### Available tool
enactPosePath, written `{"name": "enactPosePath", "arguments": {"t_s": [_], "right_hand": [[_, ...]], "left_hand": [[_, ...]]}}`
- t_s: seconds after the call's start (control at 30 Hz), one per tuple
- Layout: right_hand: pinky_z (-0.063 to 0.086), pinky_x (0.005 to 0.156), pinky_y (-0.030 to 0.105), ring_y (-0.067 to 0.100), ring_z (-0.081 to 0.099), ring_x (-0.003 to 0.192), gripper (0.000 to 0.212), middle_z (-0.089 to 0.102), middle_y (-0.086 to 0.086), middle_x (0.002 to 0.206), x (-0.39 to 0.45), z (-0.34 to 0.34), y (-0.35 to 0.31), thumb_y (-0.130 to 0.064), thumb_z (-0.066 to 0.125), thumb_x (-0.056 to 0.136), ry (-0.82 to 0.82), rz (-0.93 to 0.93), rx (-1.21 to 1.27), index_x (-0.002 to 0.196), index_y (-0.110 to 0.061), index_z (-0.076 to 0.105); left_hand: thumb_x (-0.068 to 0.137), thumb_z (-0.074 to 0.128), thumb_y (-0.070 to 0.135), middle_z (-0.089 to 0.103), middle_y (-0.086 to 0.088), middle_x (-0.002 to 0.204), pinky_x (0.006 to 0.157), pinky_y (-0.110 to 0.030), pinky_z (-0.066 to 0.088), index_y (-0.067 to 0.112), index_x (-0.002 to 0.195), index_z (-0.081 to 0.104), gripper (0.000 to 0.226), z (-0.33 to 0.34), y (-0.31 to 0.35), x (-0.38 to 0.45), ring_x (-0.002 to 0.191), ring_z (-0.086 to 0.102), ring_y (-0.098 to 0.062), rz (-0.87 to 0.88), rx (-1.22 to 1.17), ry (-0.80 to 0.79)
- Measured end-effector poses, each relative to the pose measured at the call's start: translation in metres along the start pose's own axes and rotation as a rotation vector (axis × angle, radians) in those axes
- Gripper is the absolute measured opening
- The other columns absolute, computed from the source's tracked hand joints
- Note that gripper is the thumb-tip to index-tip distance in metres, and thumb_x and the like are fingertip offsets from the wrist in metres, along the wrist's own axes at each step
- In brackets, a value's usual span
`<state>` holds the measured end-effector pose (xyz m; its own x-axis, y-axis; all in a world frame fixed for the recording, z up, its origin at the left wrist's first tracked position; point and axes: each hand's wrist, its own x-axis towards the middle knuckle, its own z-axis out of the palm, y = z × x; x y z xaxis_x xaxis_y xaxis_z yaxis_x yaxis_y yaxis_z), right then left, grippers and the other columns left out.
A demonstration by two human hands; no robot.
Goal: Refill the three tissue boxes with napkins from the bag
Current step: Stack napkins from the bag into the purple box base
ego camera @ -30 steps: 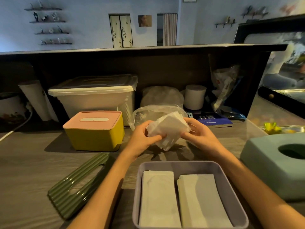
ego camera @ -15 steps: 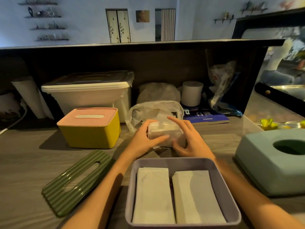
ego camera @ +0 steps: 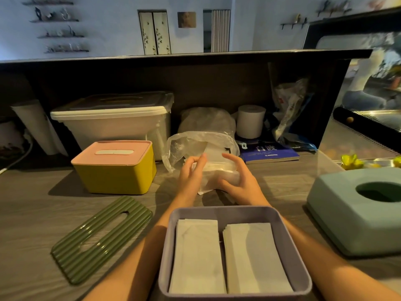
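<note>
Just beyond the open purple box (ego camera: 170,240), my two hands hold a stack of white napkins (ego camera: 219,173) low over the table. My right hand (ego camera: 239,181) curls round its right end; my left hand (ego camera: 191,175) presses straight fingers on its left end. The clear plastic bag (ego camera: 191,144) gapes right behind the stack. Two flat napkin piles (ego camera: 197,255) lie side by side in the purple box. Its green ribbed lid (ego camera: 102,237) lies to the left. A yellow box with a pink lid (ego camera: 115,168) stands closed at back left, a teal box (ego camera: 347,222) at right.
A dark counter wall closes the back. Against it stand a white lidded bin (ego camera: 112,118), a paper roll (ego camera: 250,121), a blue book (ego camera: 269,152) and more plastic bags (ego camera: 288,109). A white cable (ego camera: 15,159) runs at the far left.
A second ago both hands held the napkins raised in front of the bag. They have lowered the stack to the table, and my left hand's fingers have straightened.
</note>
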<state>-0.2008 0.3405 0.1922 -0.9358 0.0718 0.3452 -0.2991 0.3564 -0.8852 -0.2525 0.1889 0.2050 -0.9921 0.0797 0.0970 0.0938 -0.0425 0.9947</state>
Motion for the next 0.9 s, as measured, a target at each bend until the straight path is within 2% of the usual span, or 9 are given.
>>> {"name": "enactPosePath", "arguments": {"t_s": [0.07, 0.17, 0.27, 0.4, 0.47, 0.57, 0.63, 0.77, 0.9], "right_hand": [[0.043, 0.087, 0.002, 0.012, 0.053, 0.123, 0.063, 0.054, -0.007, 0.135, 0.001, -0.003, -0.002, -0.011, 0.071, 0.094, -0.008, -0.014, -0.021, 0.146, -0.034, 0.044], [0.054, 0.098, 0.027, 0.010, 0.060, 0.121, 0.061, 0.060, -0.014, 0.131, 0.002, -0.014, -0.010, -0.015, 0.075, 0.091, 0.000, -0.062, 0.022, 0.141, -0.039, 0.050], [0.059, 0.089, 0.028, 0.003, 0.063, 0.113, 0.055, 0.060, -0.017, 0.127, 0.001, -0.025, -0.024, -0.019, 0.079, 0.087, 0.015, -0.098, 0.031, 0.133, -0.037, 0.054], [0.059, 0.086, 0.024, -0.002, 0.063, 0.113, 0.052, 0.065, -0.020, 0.121, 0.000, -0.030, -0.033, -0.021, 0.081, 0.084, -0.012, -0.121, 0.003, 0.127, -0.034, 0.054], [0.059, 0.086, 0.024, -0.001, 0.066, 0.109, 0.051, 0.071, -0.018, 0.113, 0.001, -0.029, -0.032, -0.018, 0.082, 0.082, 0.005, -0.111, -0.008, 0.123, -0.031, 0.054], [0.054, 0.083, 0.013, -0.012, 0.063, 0.102, 0.044, 0.068, -0.025, 0.104, -0.001, -0.024, -0.030, -0.021, 0.082, 0.083, 0.040, -0.127, -0.124, 0.116, -0.031, 0.054], [0.052, 0.086, 0.010, -0.013, 0.061, 0.105, 0.038, 0.065, -0.027, 0.108, -0.001, -0.024, -0.028, -0.019, 0.083, 0.084, 0.064, -0.182, -0.204, 0.112, -0.029, 0.058], [0.048, 0.102, 0.018, 0.000, 0.054, 0.126, 0.037, 0.062, -0.016, 0.131, 0.004, -0.027, -0.024, 0.004, 0.082, 0.077, 0.103, -0.319, -0.358, 0.097, -0.023, 0.067], [0.054, 0.086, 0.018, 0.000, 0.063, 0.111, 0.034, 0.070, -0.013, 0.113, 0.004, -0.033, -0.033, 0.011, 0.070, 0.085, 0.097, -0.192, -0.001, 0.102, -0.019, 0.068]], "left_hand": [[0.089, 0.060, 0.061, 0.068, -0.007, 0.101, 0.083, -0.034, 0.050, 0.020, 0.094, 0.063, 0.042, -0.002, -0.001, -0.002, 0.097, 0.063, -0.021, 0.036, 0.059, -0.016], [0.095, 0.061, 0.054, 0.071, -0.009, 0.100, 0.087, -0.033, 0.050, 0.015, 0.098, 0.066, 0.040, -0.009, 0.006, -0.002, 0.099, 0.066, -0.023, 0.072, 0.093, -0.098], [0.082, 0.060, 0.076, 0.073, -0.011, 0.105, 0.098, -0.040, 0.048, 0.014, 0.108, 0.071, 0.068, -0.022, 0.017, 0.001, 0.108, 0.067, -0.026, -0.091, 0.009, -0.254], [0.083, 0.034, 0.089, 0.058, -0.035, 0.127, 0.108, -0.056, 0.040, -0.002, 0.130, 0.060, 0.106, -0.028, 0.024, -0.001, 0.118, 0.057, -0.047, -0.251, -0.074, -0.446], [0.092, 0.029, 0.081, 0.055, -0.033, 0.135, 0.113, -0.056, 0.036, 0.000, 0.136, 0.058, 0.096, -0.022, 0.023, -0.006, 0.127, 0.052, -0.047, -0.304, -0.176, -0.477], [0.101, 0.024, 0.068, 0.060, -0.025, 0.132, 0.105, -0.046, 0.046, 0.006, 0.138, 0.058, 0.080, -0.012, 0.021, -0.012, 0.121, 0.059, -0.036, -0.367, -0.331, -0.557], [0.101, 0.027, 0.068, 0.064, -0.022, 0.127, 0.098, -0.043, 0.051, 0.005, 0.137, 0.059, 0.079, -0.009, 0.023, -0.015, 0.115, 0.064, -0.032, -0.406, -0.367, -0.553], [0.102, 0.033, 0.064, 0.066, -0.019, 0.131, 0.105, -0.045, 0.049, 0.008, 0.135, 0.061, 0.071, -0.011, 0.024, -0.017, 0.118, 0.063, -0.032, -0.447, -0.413, -0.491], [0.099, 0.053, 0.054, 0.069, -0.018, 0.122, 0.105, -0.047, 0.046, 0.009, 0.128, 0.068, 0.055, -0.012, 0.019, -0.014, 0.110, 0.065, -0.031, -0.473, -0.497, -0.365]]}}
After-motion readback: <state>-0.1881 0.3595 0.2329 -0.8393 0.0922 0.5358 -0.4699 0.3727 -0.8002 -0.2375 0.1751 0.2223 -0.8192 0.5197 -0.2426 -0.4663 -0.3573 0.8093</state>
